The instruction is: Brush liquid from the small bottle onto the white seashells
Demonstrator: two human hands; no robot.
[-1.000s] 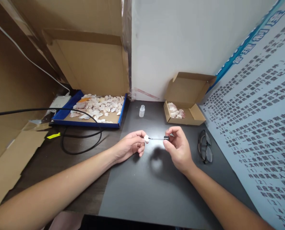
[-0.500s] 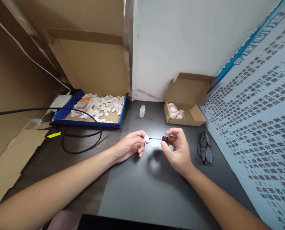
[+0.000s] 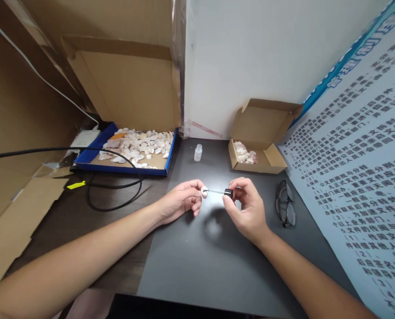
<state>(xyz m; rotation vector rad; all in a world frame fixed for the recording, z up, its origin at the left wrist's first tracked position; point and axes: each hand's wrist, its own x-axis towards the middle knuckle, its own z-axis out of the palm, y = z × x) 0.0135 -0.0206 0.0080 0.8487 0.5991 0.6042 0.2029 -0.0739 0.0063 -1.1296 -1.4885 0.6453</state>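
The left hand point(image 3: 180, 204) is pinching a small white shell point(image 3: 204, 192) between thumb and fingertips above the dark mat point(image 3: 197, 261), while the right hand point(image 3: 245, 208) is pinching the black cap point(image 3: 228, 193) of a thin brush applicator point(image 3: 215, 192), so both hands are closed on what they hold and sitting near each other over the middle of the mat. The applicator is lying nearly level, its long axis running left to right from the cap toward the shell, and its tip is meeting the shell's right face; whether it is truly touching or just beside it is too fine to tell. The shell is lying directly left of the right hand, and the left hand is the nearer one, since it is gripping it. Beyond the hands, a small clear vial point(image 3: 198, 153) is standing upright and uncapped near the wall, roughly between a blue-rimmed tray point(image 3: 121, 168) of pale shells on the left and a small cardboard box point(image 3: 264, 166) holding a few more on the right. Folded eyeglasses point(image 3: 285, 208) are resting right of the right hand, and a black cable point(image 3: 114, 204) is looping across the table on the left. The shell's underside and the brush tip are hidden by the fingers and glare.
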